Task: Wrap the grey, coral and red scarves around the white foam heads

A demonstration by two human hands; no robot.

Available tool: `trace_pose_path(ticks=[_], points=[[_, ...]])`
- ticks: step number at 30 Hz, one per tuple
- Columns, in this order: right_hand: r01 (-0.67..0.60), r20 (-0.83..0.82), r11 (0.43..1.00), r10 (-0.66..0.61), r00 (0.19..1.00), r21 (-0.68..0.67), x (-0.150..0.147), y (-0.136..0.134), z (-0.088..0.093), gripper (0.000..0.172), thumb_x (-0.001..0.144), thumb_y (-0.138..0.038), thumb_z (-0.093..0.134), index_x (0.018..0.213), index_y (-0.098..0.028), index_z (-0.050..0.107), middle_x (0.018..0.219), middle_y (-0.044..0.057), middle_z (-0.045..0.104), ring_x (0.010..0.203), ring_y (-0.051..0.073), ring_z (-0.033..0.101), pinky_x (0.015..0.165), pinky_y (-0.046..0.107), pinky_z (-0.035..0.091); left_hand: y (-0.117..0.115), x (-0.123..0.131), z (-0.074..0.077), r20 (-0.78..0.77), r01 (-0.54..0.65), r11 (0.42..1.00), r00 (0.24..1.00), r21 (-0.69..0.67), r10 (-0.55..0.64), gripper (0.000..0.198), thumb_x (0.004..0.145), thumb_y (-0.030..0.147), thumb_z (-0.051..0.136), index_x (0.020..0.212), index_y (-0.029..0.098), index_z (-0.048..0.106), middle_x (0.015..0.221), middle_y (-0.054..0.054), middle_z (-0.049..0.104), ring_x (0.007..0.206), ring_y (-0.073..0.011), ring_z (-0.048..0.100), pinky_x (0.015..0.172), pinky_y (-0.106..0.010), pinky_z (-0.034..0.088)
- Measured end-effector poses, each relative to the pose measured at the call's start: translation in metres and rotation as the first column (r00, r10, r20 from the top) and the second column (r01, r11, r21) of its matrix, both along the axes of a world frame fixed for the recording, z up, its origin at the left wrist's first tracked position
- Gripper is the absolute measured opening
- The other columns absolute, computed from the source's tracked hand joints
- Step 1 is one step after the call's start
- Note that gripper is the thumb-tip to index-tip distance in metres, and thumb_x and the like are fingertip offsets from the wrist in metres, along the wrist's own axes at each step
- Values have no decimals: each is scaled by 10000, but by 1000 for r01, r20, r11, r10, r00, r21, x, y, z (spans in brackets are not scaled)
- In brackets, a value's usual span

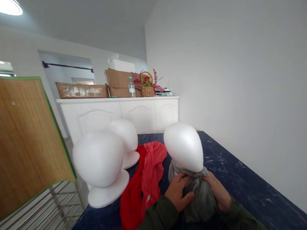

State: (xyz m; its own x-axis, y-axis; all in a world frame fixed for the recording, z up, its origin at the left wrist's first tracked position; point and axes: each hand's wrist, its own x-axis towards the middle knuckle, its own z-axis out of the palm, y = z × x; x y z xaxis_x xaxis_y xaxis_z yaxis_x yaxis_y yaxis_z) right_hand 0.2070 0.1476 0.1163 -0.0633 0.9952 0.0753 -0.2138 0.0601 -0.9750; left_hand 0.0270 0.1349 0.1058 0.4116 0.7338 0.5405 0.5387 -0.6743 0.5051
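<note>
A white foam mannequin head [184, 146] stands on the dark blue table, tilted a little in view. Around its neck is wrapped a thin grey scarf [200, 198], bunched and hanging in folds at the front. My left hand [178, 192] lies on the scarf's left side, its fingers curled over the cloth below the head and its thumb apart. On the other side my right hand [219, 193] grips the scarf's folds, fingertips close under the head. Left of my hands lie a coral scarf [152, 173] and a bright red scarf [132, 202], partly overlapping.
Two more white foam heads, a near one [99, 159] and a farther one [126, 135], stand on the table's left. The marbled tabletop [229, 162] runs along a white wall. Behind it, a white cabinet [140, 114] bears boxes, a bottle and a flower basket [147, 91]. A metal rack [53, 213] stands left.
</note>
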Motion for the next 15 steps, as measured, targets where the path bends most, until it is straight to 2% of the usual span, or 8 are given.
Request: trace_pose_path(ticks=[2, 5, 6, 8, 10, 11, 13, 15], points=[[-61, -4, 996, 61, 998, -63, -5, -17, -4, 536, 681, -421, 566, 1140, -166, 458, 1101, 66, 523, 1028, 255, 460, 872, 341, 383, 1, 2, -2, 50, 56, 998, 997, -9, -56, 559, 770, 503, 376, 1200, 150, 429, 1204, -142, 431, 1131, -254, 379, 960, -408, 300], [-116, 263, 993, 115, 958, -11, -9, -47, -10, 692, 700, -459, 544, 1272, -131, 334, 1277, 95, 352, 1173, 250, 303, 986, 352, 248, 4, 1, -6, 117, 127, 991, 986, -34, -122, 532, 805, 483, 297, 1198, 152, 434, 1201, -138, 438, 1130, -240, 384, 961, -390, 297], [-169, 401, 985, 142, 905, 33, -9, -56, -10, 719, 701, -463, 541, 1288, -114, 318, 1308, 103, 299, 1202, 250, 247, 1009, 354, 195, 6, 1, -7, 139, 126, 990, 983, -63, -116, 528, 804, 481, 300, 1184, 145, 448, 1203, -140, 438, 1130, -243, 385, 961, -389, 295], [-369, 653, 927, 240, 718, 66, -9, -74, -5, 722, 702, -458, 547, 1286, -91, 335, 1331, 121, 243, 1223, 260, 187, 1022, 365, 137, 7, 1, -8, 180, 89, 986, 982, -137, -64, 531, 760, 485, 401, 1137, 122, 489, 1197, -148, 446, 1121, -261, 391, 956, -389, 294], [-553, 790, 833, 328, 518, 16, -9, -86, 4, 646, 725, -434, 544, 1265, -118, 381, 1326, 120, 254, 1214, 268, 210, 1014, 384, 152, 7, 2, -7, 227, 65, 973, 974, -222, -13, 519, 657, 444, 556, 1050, 107, 549, 1111, -135, 511, 1045, -269, 446, 921, -379, 327], [-596, 815, 803, 345, 466, 1, -9, -88, 7, 572, 740, -417, 537, 1233, -146, 433, 1314, 108, 287, 1201, 266, 243, 1008, 386, 170, 7, 3, -7, 264, 61, 959, 965, -276, 15, 468, 610, 397, 603, 977, 106, 585, 1021, -114, 559, 976, -260, 484, 889, -372, 353], [-563, 788, 826, 321, 525, 39, -8, -83, 9, 390, 771, -398, 498, 1087, -180, 560, 1211, 89, 437, 1117, 255, 379, 955, 376, 284, 8, 6, -6, 328, 64, 925, 942, -374, 67, 306, 593, 310, 592, 827, 115, 622, 826, -62, 608, 834, -226, 531, 813, -354, 399], [-350, 688, 933, 196, 698, 89, -6, -66, 2, 323, 788, -427, 441, 896, -163, 592, 995, 88, 566, 915, 238, 528, 755, 331, 453, 11, 8, -6, 431, 91, 886, 893, -454, 129, 213, 631, 258, 509, 758, 127, 619, 720, -35, 613, 744, -195, 547, 743, -330, 427]])
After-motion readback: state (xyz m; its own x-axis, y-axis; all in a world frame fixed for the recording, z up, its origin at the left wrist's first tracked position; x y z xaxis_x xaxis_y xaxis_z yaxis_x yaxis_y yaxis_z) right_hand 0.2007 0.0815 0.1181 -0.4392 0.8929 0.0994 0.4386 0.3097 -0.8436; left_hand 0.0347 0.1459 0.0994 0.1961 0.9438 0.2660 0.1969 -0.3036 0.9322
